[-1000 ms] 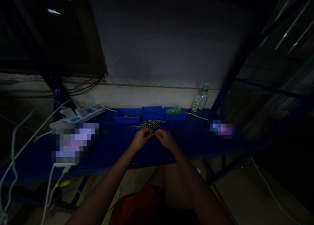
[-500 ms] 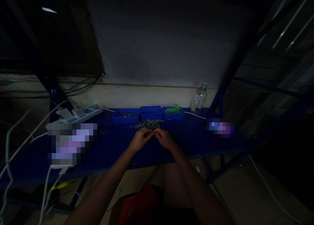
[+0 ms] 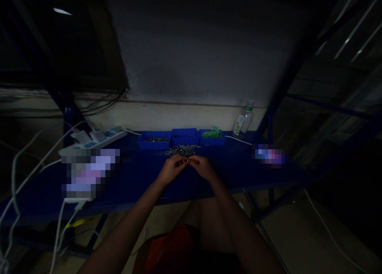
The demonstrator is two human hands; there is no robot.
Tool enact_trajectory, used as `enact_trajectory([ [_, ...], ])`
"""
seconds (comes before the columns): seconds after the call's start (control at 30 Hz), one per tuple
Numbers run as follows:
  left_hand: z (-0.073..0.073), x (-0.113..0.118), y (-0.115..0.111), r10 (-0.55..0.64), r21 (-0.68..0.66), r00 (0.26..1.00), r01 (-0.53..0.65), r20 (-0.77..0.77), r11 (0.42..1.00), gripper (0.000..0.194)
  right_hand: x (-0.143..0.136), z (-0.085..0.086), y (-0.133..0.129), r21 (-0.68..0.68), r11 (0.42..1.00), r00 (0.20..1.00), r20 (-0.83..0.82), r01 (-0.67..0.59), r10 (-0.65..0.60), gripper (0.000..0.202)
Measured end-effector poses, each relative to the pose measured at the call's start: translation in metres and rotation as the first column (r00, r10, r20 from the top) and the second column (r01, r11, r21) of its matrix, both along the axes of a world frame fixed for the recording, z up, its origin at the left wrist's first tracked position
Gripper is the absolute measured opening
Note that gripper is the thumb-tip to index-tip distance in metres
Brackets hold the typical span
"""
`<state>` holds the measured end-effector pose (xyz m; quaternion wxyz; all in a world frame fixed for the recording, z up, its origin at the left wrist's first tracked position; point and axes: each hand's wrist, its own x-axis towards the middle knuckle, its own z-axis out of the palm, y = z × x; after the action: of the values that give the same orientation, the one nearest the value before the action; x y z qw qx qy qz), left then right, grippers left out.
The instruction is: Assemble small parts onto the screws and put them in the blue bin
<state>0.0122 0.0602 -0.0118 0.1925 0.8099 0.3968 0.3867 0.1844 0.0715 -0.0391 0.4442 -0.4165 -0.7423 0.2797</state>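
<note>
My left hand (image 3: pixel 174 166) and my right hand (image 3: pixel 202 165) meet just in front of a loose pile of thin metal pins or screws (image 3: pixel 182 149) on the blue table (image 3: pixel 134 182). Both hands are closed, fingertips pinched together. Between them shows a small shiny metal piece (image 3: pixel 188 160), too small and dim to name. Behind the pile stand blue bins: the left bin (image 3: pixel 155 145) holds small metal parts, the middle bin (image 3: pixel 185 140) shows little inside, and the right bin (image 3: pixel 212 141) holds green plastic film (image 3: pixel 212 132).
A clear bottle (image 3: pixel 243 122) stands at the back right by the wall. A white power strip (image 3: pixel 110 136) with plugs and cables lies at the back left. Two blurred-out items (image 3: pixel 89 172) lie left and right on the table.
My fingertips have drawn slightly closer together around the small metal piece. The whole view has shifted slightly; the pile and bins look the same.
</note>
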Motion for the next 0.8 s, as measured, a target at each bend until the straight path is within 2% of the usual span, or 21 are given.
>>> enact_trajectory([
  [0.23,0.000,0.000,0.000,0.059,-0.008,0.998,-0.059,-0.021,0.998,0.028,-0.002,0.002,-0.003,-0.020,1.000,0.999,0.042,0.010,-0.009,0.017],
  [0.5,-0.005,-0.003,0.006,0.081,-0.054,0.995,-0.084,-0.052,0.995,0.023,-0.003,0.007,-0.006,0.036,0.996,0.993,0.074,0.085,-0.087,0.014],
  [0.63,-0.006,-0.002,0.007,0.028,-0.120,0.994,-0.041,-0.107,0.992,0.022,-0.002,0.011,-0.009,0.062,0.995,0.994,0.068,0.079,-0.083,0.013],
  [0.8,-0.005,-0.002,0.006,-0.015,-0.133,0.995,0.002,-0.102,0.991,0.026,-0.003,0.009,-0.011,0.090,0.993,0.996,0.036,0.077,-0.080,0.013],
])
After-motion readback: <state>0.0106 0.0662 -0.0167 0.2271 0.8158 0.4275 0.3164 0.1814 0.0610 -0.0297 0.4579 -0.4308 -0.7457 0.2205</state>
